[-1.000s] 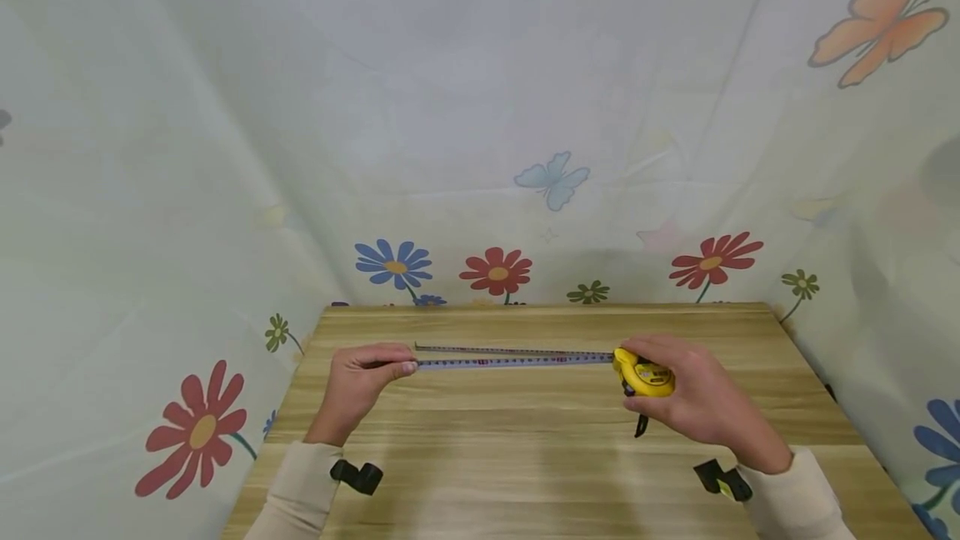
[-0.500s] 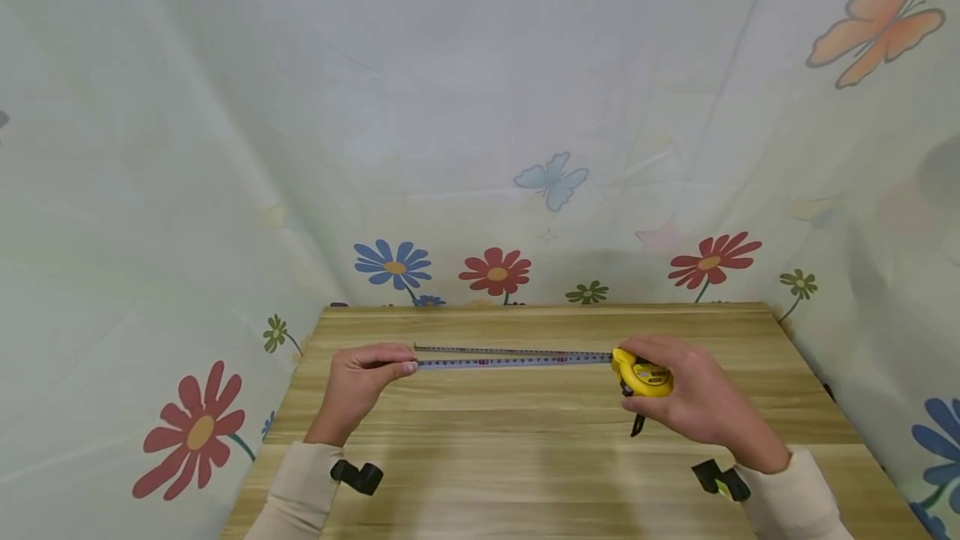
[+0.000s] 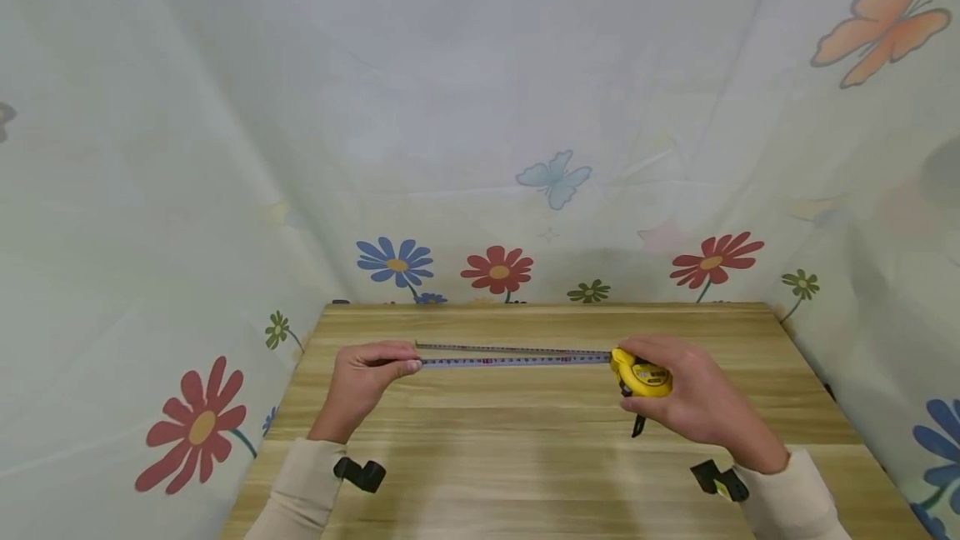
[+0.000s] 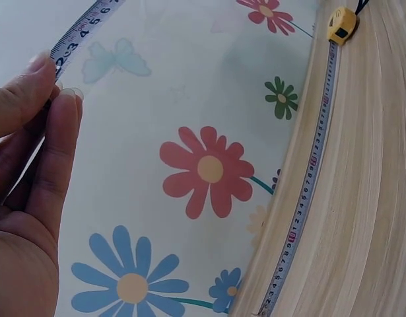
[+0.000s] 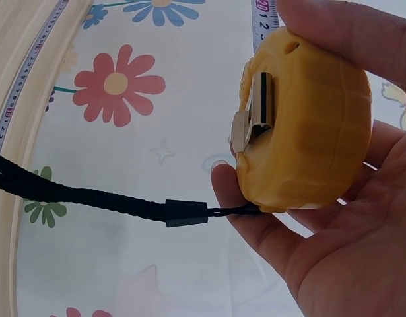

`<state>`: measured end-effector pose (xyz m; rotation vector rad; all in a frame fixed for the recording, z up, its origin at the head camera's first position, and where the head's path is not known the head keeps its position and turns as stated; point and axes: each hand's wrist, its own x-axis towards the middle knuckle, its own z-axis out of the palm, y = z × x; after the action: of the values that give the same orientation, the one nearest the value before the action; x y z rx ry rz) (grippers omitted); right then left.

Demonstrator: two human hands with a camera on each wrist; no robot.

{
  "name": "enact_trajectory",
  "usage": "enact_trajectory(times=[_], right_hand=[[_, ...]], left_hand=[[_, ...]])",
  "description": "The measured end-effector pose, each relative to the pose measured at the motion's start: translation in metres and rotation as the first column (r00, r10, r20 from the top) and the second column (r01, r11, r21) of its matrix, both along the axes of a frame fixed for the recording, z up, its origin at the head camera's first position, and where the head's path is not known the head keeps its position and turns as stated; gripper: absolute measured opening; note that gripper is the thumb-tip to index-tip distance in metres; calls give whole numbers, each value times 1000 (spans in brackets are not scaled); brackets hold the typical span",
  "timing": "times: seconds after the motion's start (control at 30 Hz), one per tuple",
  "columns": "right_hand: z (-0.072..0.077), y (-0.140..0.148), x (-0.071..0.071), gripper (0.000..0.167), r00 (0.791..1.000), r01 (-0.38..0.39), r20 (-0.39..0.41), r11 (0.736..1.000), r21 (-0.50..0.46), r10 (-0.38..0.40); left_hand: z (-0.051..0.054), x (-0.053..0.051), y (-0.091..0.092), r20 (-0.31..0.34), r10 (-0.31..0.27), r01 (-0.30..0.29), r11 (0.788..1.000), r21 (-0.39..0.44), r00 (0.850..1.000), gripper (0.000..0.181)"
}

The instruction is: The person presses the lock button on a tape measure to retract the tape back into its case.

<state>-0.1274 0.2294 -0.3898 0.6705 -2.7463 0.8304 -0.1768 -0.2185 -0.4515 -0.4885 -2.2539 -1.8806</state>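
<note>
My left hand pinches the end of a measuring tape blade between thumb and fingers. Drawn out roughly level, the blade runs to a yellow tape case, which my right hand grips. In the right wrist view, thumb and fingers lie around the case, and a black strap hangs from it. A second yellow tape case rests on the table in the left wrist view, its blade extended along the wood. The head view shows that blade behind the held one.
The wooden table has its back edge against a pale cloth printed with flowers and butterflies. This cloth also rises at the left and right sides. A black band piece sits at my left wrist, another at my right.
My left hand, with the blade end, has shifted very slightly to the right. The right hand and case are almost unmoved, and both grips are the same.
</note>
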Motion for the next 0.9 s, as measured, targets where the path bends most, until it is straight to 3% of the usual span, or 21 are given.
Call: enact_trajectory(times=[0.23, 0.9], right_hand=[[0, 1, 1, 61, 1000, 0, -2, 1000, -1, 0], [1, 2, 2, 62, 1000, 4, 1, 1000, -13, -4]], left_hand=[[2, 0, 1, -7, -18, 18, 1000, 5, 1000, 16], [5, 2, 3, 17, 9, -8, 1000, -16, 1000, 16]])
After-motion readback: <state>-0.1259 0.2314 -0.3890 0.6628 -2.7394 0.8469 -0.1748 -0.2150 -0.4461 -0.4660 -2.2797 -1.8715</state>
